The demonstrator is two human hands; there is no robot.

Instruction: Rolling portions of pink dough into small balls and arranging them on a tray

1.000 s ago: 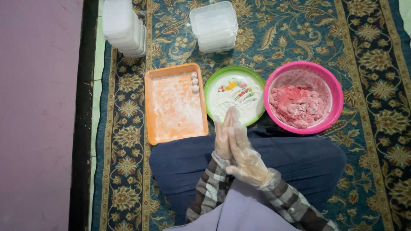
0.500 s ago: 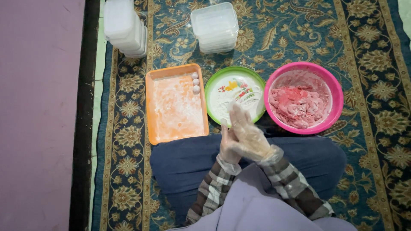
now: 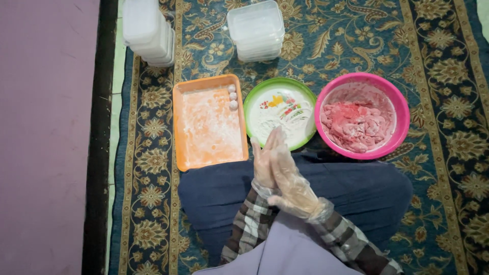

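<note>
Gloved left hand (image 3: pixel 263 163) and right hand (image 3: pixel 288 175) pressed palm to palm, contents hidden, just below the round green plastic plate (image 3: pixel 280 113); three small pale balls (image 3: pixel 233 97) on the orange rectangular tray (image 3: pixel 209 125) left of it

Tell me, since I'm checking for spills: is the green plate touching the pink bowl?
Touching, as far as the head view shows: the green plate's right rim meets the pink bowl's left rim with no carpet visible between them.

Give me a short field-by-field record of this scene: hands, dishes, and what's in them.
Left hand: gloved, palm pressed against the right
Right hand: gloved, laid over the left
Held between palms: hidden
Orange tray: floured, three small balls in its far right corner
Green plate: white flour
Pink bowl: pink dough
Clear containers: stacked beyond the dishes
Floor: patterned carpet
</note>
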